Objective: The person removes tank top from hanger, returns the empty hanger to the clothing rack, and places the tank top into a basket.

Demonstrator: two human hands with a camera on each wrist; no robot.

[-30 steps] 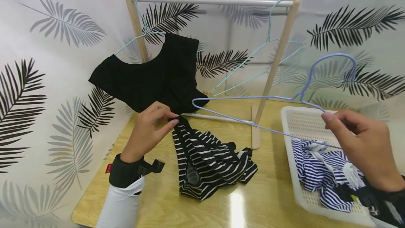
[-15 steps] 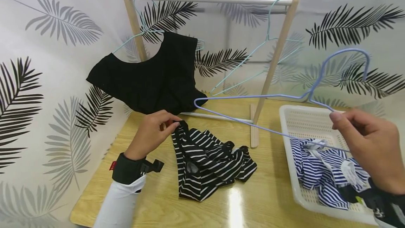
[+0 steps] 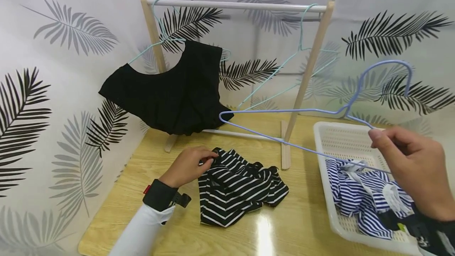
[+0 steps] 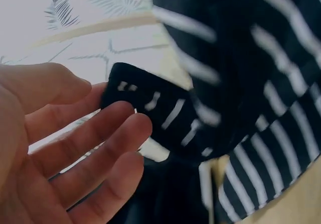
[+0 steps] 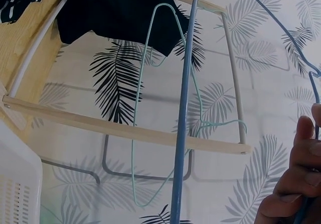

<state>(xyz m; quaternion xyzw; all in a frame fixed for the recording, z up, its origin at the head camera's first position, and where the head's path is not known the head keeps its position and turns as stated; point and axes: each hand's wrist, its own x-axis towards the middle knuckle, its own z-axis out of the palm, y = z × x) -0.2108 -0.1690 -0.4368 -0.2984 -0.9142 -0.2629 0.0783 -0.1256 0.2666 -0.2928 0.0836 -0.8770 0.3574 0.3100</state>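
A black garment with white stripes [image 3: 241,181] lies crumpled on the table. My left hand [image 3: 192,165] is at its upper left edge, fingertips right at the black band. In the left wrist view, the left fingers [image 4: 95,169] spread loosely and overlap the edge of the striped cloth [image 4: 160,108], while the thumb stands apart from it. My right hand [image 3: 416,165] grips a blue-purple clothes hanger [image 3: 284,110] by its right end, hook upward, its left end reaching over the table. In the right wrist view, the hanger's blue bar [image 5: 183,118] crosses the middle.
A clothes rack [image 3: 234,4] stands behind. From it hang a black top [image 3: 167,90] on a turquoise hanger and a bare turquoise hanger [image 3: 277,70]. At the right is a white basket [image 3: 321,169] holding a blue-and-white striped garment [image 3: 355,196]. Leaf-patterned curtain [image 3: 71,90] surrounds the table [image 3: 142,212].
My left hand has moved right and down, and the striped garment's raised corner has come down with it. The right hand and hanger shifted slightly right.
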